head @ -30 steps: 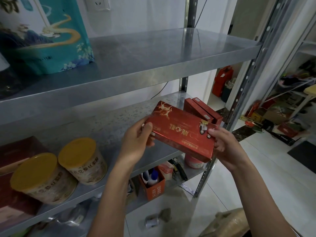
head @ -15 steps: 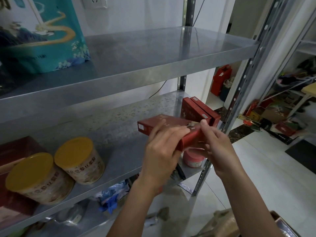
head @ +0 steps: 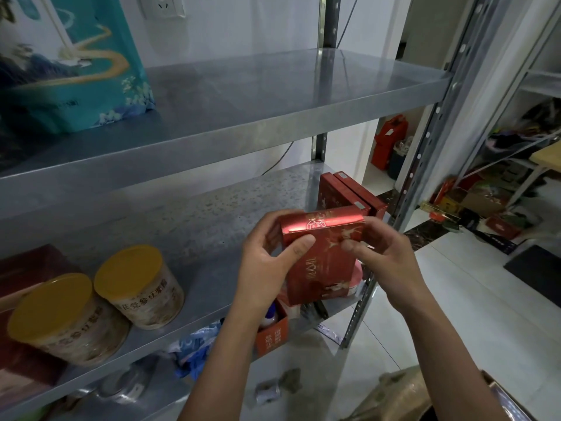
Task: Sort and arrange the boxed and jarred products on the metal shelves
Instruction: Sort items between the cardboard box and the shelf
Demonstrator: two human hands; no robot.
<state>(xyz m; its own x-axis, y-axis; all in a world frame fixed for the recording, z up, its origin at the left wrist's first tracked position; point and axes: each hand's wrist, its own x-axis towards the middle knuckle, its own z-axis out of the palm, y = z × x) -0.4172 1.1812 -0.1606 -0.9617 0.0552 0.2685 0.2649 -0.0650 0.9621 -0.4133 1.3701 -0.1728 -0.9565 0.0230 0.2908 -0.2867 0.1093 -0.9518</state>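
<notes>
Red box was gripped by our left hand and right hand before the middle shelf, and we feared it could topple the two standing boxes at its 1 o'clock if pushed crooked.

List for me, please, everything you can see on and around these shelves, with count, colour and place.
held red box: one, red with gold print, in front of the middle shelf.
shelved red boxes: two, red, on edge side by side at the middle shelf's right end.
jars: two, beige with yellow lids, middle shelf, left.
teal bag: one, teal with gold, top shelf, left.
orange box: one, orange, lower shelf below the hands.
wall socket: one, white, wall above the top shelf.
metal shelves: three levels, grey.
left hand: one, grips the held box's left side.
right hand: one, pinches its right side.
</notes>
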